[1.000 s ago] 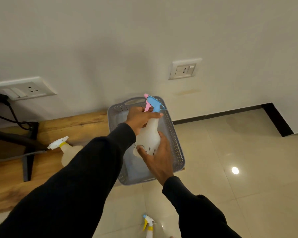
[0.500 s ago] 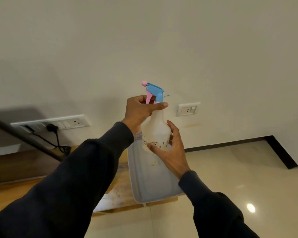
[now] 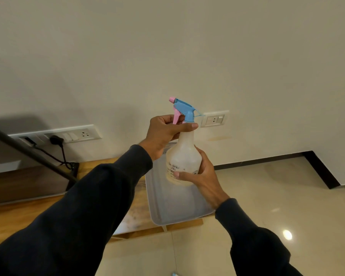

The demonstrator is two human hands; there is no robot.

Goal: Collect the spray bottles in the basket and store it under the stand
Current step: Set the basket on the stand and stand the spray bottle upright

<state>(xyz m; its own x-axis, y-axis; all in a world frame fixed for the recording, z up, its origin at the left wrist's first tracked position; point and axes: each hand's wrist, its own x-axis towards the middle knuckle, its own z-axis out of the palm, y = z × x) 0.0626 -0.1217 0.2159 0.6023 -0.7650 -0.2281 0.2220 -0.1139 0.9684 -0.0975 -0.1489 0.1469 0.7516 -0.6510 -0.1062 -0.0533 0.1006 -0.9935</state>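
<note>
I hold a translucent white spray bottle (image 3: 182, 154) with a blue and pink trigger head upright in front of me. My left hand (image 3: 164, 132) grips its neck just under the trigger. My right hand (image 3: 202, 176) wraps the lower body from the right. Below and behind the bottle lies the grey basket (image 3: 173, 208), resting on the right end of the low wooden stand (image 3: 28, 212); my hands hide its far end. The tip of another spray bottle (image 3: 174, 273) peeks in at the bottom edge.
A dark metal leg (image 3: 32, 154) slants across the left. A wall socket strip (image 3: 68, 134) with a black plug and cable sits behind it, and a single socket (image 3: 214, 119) is right of the bottle. Glossy beige tiles (image 3: 277, 206) stretch to the right, bounded by a dark skirting.
The bottle has come up out of the basket and now stands higher, above its near part. My view has tilted upward, so the bottle with the white and yellow trigger on the stand has left the frame.
</note>
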